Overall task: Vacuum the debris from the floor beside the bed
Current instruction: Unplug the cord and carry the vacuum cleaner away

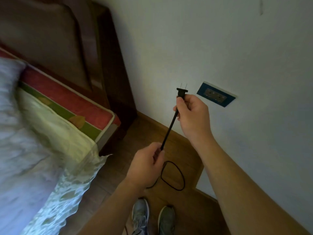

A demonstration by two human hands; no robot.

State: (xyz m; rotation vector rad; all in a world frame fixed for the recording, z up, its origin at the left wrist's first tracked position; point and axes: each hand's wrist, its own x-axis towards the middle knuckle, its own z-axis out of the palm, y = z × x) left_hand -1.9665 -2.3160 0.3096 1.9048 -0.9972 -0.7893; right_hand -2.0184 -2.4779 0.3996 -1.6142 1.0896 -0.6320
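1. Right hand [191, 114]: the fingers and thumb are curled round the black plug [182, 92], pinching it just behind its flange. The two metal prongs stick out above the grip, pointing up and away from the hand.
2. Left hand [145, 167]: clenched round the black cord [169, 128], below and slightly left of the right-hand grip. The cord runs straight and taut between the two grips.
3. Below the left-hand grip the cord hangs slack, forms one loose loop over the wooden floor [144, 133], and then passes behind the left forearm.
4. Socket [216, 96]: a blue-framed plate set in the white wall [220, 48], to the right of the right-hand grip and about level with the plug. The prongs are apart from it, not inserted.
5. Bed [50, 124]: to the left of both grips, with a pale lace-edged cover hanging over its side. Its dark wooden headboard [50, 39] stands against the wall, above and left of the plug.
6. The floor strip between bed and wall lies directly under both grips. The view there is dim, so debris on it cannot be made out with confidence.
7. Two grey shoes [140, 216] stand on the floor below the left-hand grip, toes toward the wall.
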